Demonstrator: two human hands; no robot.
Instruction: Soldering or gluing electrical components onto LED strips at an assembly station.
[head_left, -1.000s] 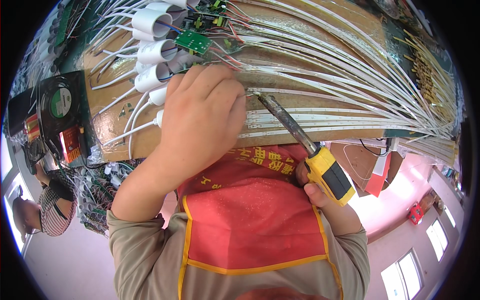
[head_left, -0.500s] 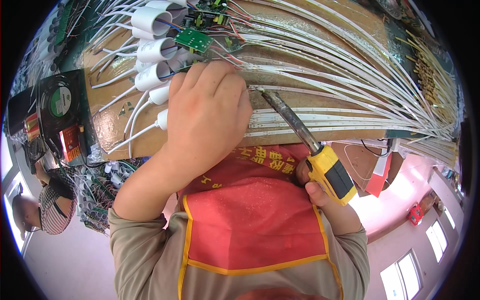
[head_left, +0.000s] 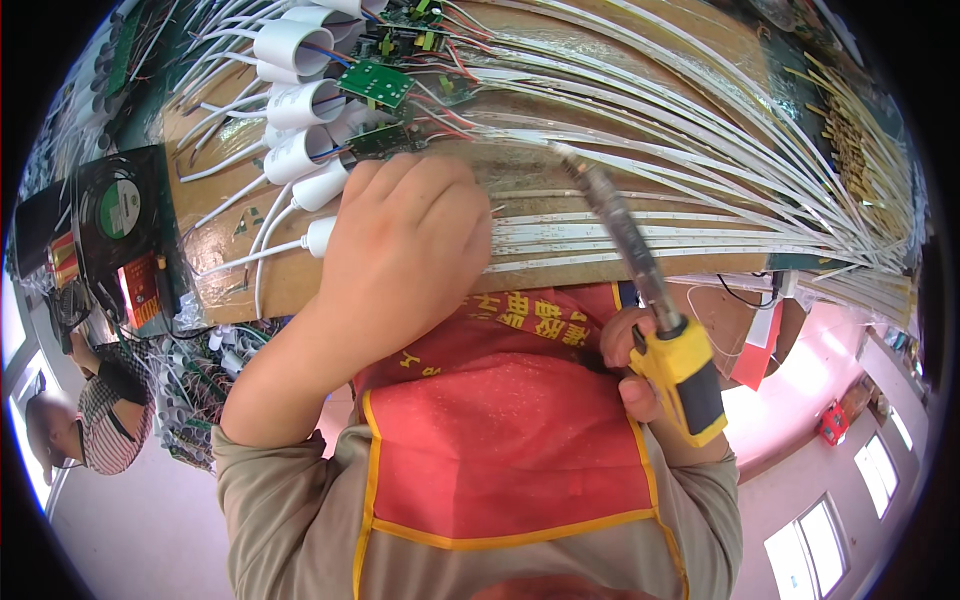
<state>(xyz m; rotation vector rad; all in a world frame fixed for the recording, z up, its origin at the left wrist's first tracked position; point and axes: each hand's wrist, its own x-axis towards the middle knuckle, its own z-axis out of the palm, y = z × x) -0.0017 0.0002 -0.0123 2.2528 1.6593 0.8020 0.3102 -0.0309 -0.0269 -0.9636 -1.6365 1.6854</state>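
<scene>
Yellow-handled soldering iron (head_left: 650, 288) in right fingers (head_left: 622, 335)

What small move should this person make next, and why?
Perhaps ease the left hand aside for a look: several white strips run out of sight behind it, and the soldering iron in the right hand has its tip clear of it.

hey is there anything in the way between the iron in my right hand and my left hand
Nothing visible stands between the tip of the soldering iron in your right hand and your left hand; the brown work surface shows in that gap. The tip is blurred; anything inside the left hand is hidden.
</scene>
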